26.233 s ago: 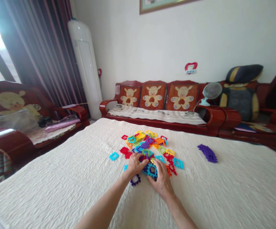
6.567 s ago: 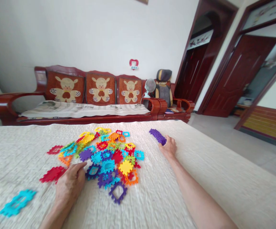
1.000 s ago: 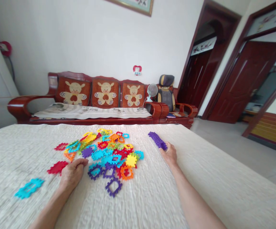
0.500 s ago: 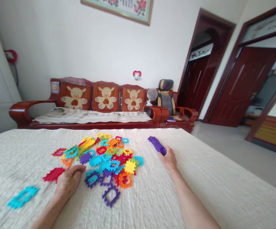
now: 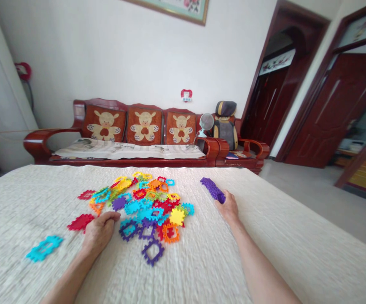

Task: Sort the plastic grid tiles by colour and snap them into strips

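My right hand (image 5: 228, 207) is closed around the near end of a stack of purple interlocking tiles (image 5: 213, 189), which lies tilted away on the table. My left hand (image 5: 100, 231) rests as a loose fist, thumb against the curled forefinger, with nothing seen in it. Beside it on the left is a red tile (image 5: 81, 222), partly covered by the hand. A blue tile (image 5: 44, 248) lies farther left and nearer to me. Between my hands spreads a loose heap of coloured tiles, with a yellow tile (image 5: 177, 216), an orange frame tile (image 5: 170, 233) and a purple frame tile (image 5: 153, 252) at its near side.
A cream textured cloth (image 5: 297, 236) covers the table. Past its far edge stands a red wooden sofa (image 5: 122, 162) with bear cushions. A small fan (image 5: 206, 122) and a chair with a massage pad (image 5: 226, 126) are to its right.
The whole view has shifted, so the table and pieces appear slightly farther right and higher. Both hands keep nearly the same places beside the tiles, the right still on the purple stack.
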### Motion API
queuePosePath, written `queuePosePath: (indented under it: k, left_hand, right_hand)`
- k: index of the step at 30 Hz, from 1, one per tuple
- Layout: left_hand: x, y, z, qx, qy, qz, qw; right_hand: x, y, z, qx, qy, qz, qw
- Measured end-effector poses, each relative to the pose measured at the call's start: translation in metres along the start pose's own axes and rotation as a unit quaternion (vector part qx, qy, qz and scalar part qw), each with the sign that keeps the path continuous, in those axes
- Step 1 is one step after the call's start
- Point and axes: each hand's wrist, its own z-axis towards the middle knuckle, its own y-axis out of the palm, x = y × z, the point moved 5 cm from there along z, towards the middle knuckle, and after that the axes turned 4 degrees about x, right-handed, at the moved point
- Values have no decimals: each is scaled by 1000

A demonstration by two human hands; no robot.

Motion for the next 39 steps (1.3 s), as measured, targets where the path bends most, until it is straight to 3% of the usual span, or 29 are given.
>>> queuePosePath:
  k: [8, 14, 18, 23, 27, 31, 39]
  left_hand:
    - [16, -2, -7, -5, 10, 11, 1000]
    - [20, -3, -8, 0, 7, -3, 1000]
    - [21, -2, -8, -1, 12, -14, 1000]
    - [22, -2, -8, -4, -1, -12, 1000]
    - [25, -3, -9, -5, 4, -8, 1000]
    - [26, -4, -9, -6, 6, -1, 1000]
    - [14, 0, -3, -3, 7, 9, 1000]
  right_hand:
    - [3, 7, 3, -42, 6, -23, 999]
    - [-20, -10, 1, 53, -68, 6, 996]
    - [-79, -15, -17, 56, -197, 98, 974]
    - [-187, -10, -82, -95, -374, 219, 896]
    - [-237, -4, -130, -169, -451, 208, 851]
    - [-242, 9, -145, -196, -444, 168, 858]
    - [-234, 19, -145, -174, -417, 174, 875]
